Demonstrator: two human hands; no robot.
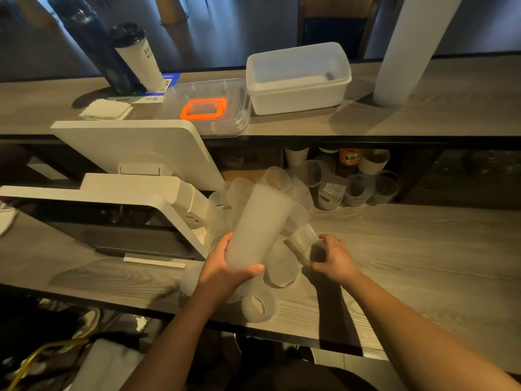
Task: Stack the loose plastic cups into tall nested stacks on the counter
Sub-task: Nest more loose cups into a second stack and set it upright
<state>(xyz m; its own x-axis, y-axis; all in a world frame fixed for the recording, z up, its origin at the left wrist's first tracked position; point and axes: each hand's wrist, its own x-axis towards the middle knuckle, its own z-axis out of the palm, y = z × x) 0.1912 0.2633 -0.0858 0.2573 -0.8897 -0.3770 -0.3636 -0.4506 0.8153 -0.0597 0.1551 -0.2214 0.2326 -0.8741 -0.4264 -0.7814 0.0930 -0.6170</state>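
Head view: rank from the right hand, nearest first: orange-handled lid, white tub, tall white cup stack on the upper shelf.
From the right hand:
1. Orange-handled lid, upper shelf, left of the tub.
2. White tub, upper shelf, centre, set further back.
3. Tall white cup stack, upper shelf, far right.
1 and 2 are fairly close; the stack is plainly last.

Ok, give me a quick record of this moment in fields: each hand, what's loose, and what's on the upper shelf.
left hand: grips the nested stack, tilted
right hand: holds a single ribbed cup beside the stack
loose cups: lying on the counter near the hands
upper shelf: white tub, clear lid with orange ring
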